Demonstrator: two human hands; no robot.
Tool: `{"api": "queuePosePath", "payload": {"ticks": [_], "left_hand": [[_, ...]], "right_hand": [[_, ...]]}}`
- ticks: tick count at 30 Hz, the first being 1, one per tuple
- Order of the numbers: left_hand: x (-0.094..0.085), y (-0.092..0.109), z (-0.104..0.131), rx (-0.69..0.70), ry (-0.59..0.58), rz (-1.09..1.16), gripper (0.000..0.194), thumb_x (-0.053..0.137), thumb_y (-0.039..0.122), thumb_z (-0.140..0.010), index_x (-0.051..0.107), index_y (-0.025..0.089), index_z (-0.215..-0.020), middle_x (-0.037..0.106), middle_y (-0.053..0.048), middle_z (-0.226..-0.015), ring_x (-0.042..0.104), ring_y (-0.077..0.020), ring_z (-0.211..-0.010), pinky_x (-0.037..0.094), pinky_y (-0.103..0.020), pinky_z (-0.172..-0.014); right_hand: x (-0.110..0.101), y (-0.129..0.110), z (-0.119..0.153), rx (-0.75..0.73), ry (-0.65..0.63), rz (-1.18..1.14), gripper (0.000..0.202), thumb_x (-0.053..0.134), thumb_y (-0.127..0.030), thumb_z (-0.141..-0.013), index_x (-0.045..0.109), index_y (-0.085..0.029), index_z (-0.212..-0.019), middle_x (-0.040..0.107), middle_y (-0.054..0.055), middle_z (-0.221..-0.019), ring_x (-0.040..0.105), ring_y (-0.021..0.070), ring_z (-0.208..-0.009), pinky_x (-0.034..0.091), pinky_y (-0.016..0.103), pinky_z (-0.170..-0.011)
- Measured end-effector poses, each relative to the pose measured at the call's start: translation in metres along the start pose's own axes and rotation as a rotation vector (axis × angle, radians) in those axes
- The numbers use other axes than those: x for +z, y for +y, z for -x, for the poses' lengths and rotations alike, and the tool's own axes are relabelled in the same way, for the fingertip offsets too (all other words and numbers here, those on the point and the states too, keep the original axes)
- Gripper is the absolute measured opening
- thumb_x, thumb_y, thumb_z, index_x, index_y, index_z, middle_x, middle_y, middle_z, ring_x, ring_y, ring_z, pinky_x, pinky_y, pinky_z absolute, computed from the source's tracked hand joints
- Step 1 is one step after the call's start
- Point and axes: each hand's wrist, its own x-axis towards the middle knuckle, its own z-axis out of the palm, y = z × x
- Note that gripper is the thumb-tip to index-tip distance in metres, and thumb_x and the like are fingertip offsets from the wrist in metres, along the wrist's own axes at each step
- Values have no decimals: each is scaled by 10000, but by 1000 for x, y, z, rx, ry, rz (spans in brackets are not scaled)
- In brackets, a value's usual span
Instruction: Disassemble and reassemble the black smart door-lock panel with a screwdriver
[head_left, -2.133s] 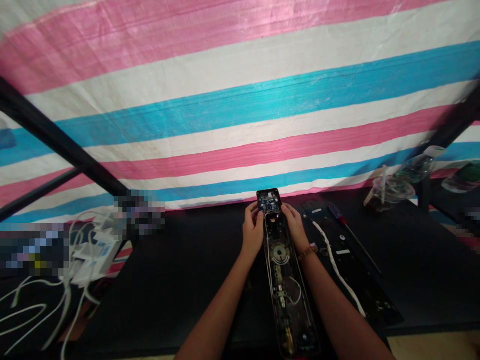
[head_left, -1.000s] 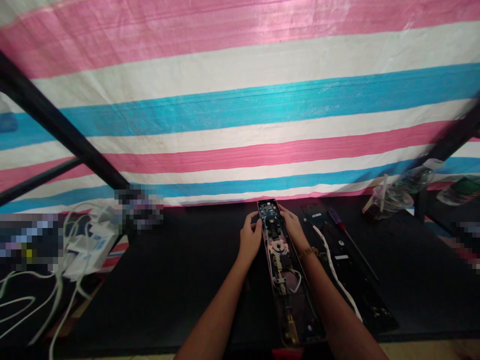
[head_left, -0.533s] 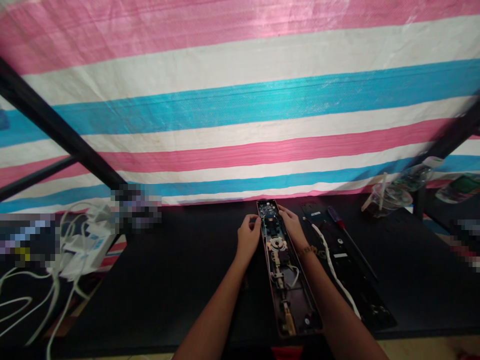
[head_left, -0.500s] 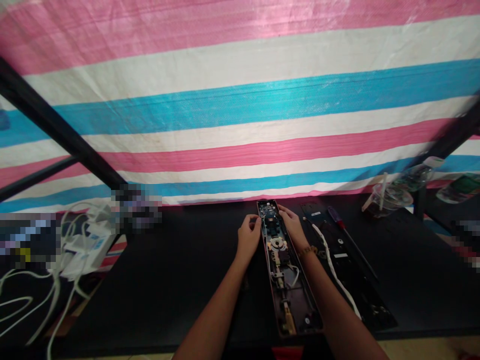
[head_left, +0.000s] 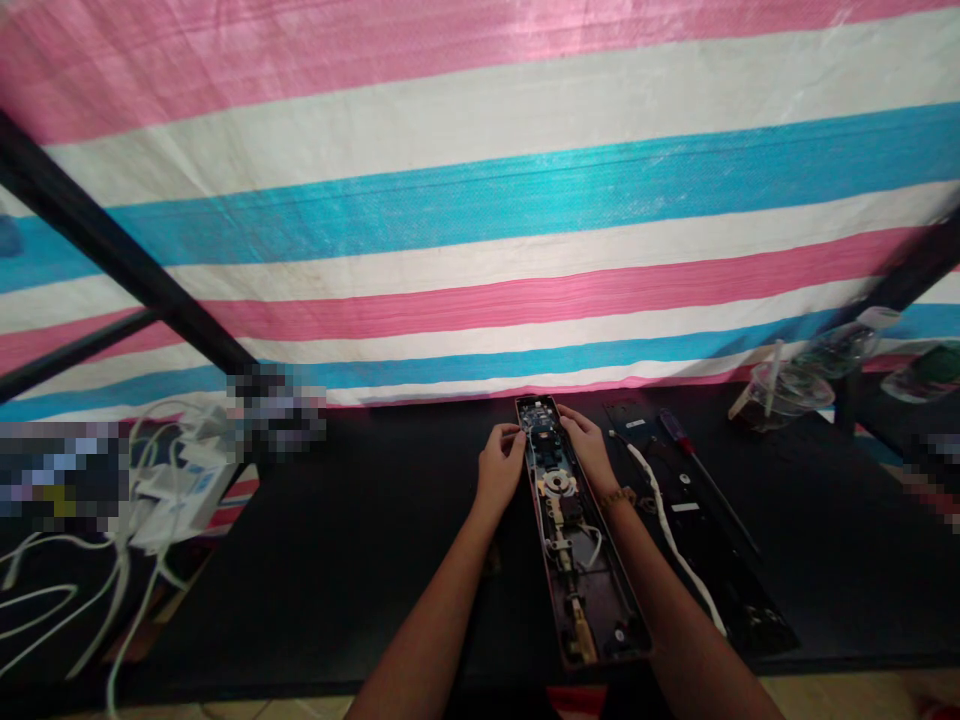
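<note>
- Door-lock housing, by its look: one, held open side up between both hands, far end pointing away from the body; cannot tell whether resting on the table or just above.
- Left hand: one, thumb and fingertips closed on the left rim near the far end.
- Right hand: one, fingers closed on the right rim opposite, thumb hidden; one beaded bracelet at the wrist.
- Step in hand, as judged: steadying the far end around one circuit board. Next move probably calls for an even grip on both rims and fingertips clear of the wiring.
- Inside, toward the body: one round hub, one loop of white wire, one brass-coloured part.
- Beyond the right forearm: one white sleeved cable alongside black cover plating, one piece or two, cannot tell; one screwdriver beside.
- Farther right: one clear cup with a straw.
- Far left: white cables, too tangled to count.
- Behind: one striped tarpaulin.
</note>
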Motion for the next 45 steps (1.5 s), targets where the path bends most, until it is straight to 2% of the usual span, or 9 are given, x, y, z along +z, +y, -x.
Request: {"api": "queuePosePath", "payload": {"ticks": [10, 17, 31, 37, 42, 45], "left_hand": [[0, 0, -1, 27, -8, 67, 243, 674, 392, -845, 631, 191, -974, 745, -96, -954, 730, -234, -906, 561, -337, -804], [1, -3, -1, 80, -32, 146, 309, 706, 407, -827, 630, 177, -1018, 734, -95, -981, 710, -194, -835, 561, -306, -768], [0, 6, 1, 116, 2, 149, 267, 705, 392, -822, 632, 177, -963, 714, -81, -968, 688, -186, -854, 541, -294, -778], [-1, 11, 2, 38, -35, 230, 305, 614, 476, -870, 608, 185, -959, 680, -34, -845, 632, -143, -681, 497, -244, -605], [-1, 11, 0, 59, -20, 227, 262, 659, 412, -834, 615, 185, -957, 713, -59, -919, 677, -175, -813, 534, -273, -714], [-2, 12, 0, 81, -17, 219, 283, 662, 377, -829, 631, 177, -1027, 729, -87, -997, 693, -196, -902, 542, -303, -794]], "right_hand": [[2, -1, 0, -34, 4, -43, 417, 701, -421, -691, 766, -155, -1005, 780, 99, -1035, 696, 259, -961, 538, 376, -872], [2, -9, 5, -23, -27, -89, 504, 698, -421, -749, 721, -180, -1191, 756, 91, -1174, 697, 265, -1055, 535, 391, -941], [3, -10, 7, -41, -36, -89, 581, 703, -467, -764, 710, -151, -1252, 699, 117, -1301, 655, 283, -1194, 494, 411, -1050], [1, -6, 5, -67, -49, -82, 562, 695, -470, -794, 703, -155, -1260, 691, 110, -1318, 648, 273, -1203, 486, 411, -1057], [0, -3, 4, -85, -48, -95, 521, 692, -481, -806, 718, -182, -1231, 705, 95, -1300, 647, 265, -1203, 478, 409, -1065], [1, -5, 5, -91, -46, -101, 501, 690, -478, -804, 724, -185, -1209, 710, 96, -1286, 653, 261, -1182, 486, 393, -1043]]}}
